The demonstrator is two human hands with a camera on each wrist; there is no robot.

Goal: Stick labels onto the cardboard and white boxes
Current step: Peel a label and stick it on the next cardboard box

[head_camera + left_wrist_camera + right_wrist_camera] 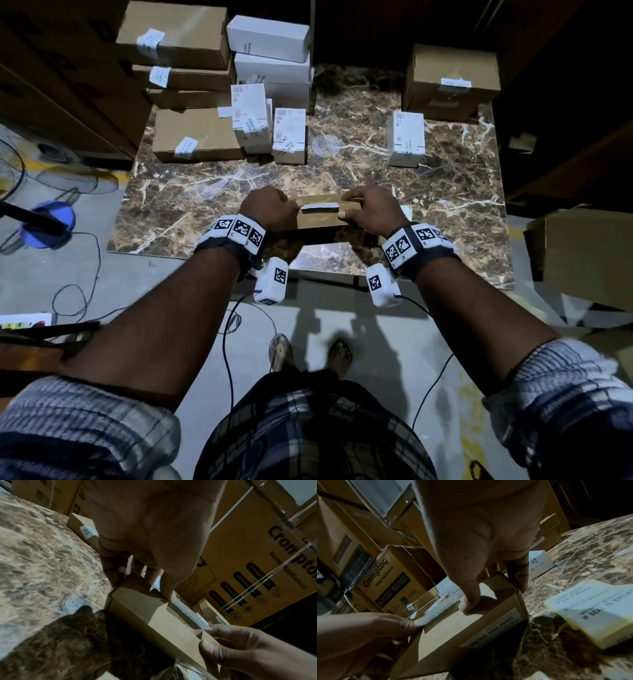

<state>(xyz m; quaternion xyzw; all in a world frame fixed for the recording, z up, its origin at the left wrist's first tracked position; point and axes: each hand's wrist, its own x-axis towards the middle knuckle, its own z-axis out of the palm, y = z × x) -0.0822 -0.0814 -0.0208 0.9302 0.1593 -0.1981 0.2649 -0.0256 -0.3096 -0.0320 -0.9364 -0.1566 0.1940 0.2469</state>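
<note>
- Our left hand (pixel 270 209) and right hand (pixel 368 214) gripped the box's (pixel 320 221) ends near the table (pixel 445 178) edge, fingers pinning the label (pixel 320 206).
- Uneven pressing risked a crooked, creased label.

Small brown cardboard box (pixel 320 214) lying flat between both hands' grips, white label (pixel 320 206) along its top far edge, pinched at both ends, yellow-backed label sheets (pixel 597 609) just right of right grip
</note>
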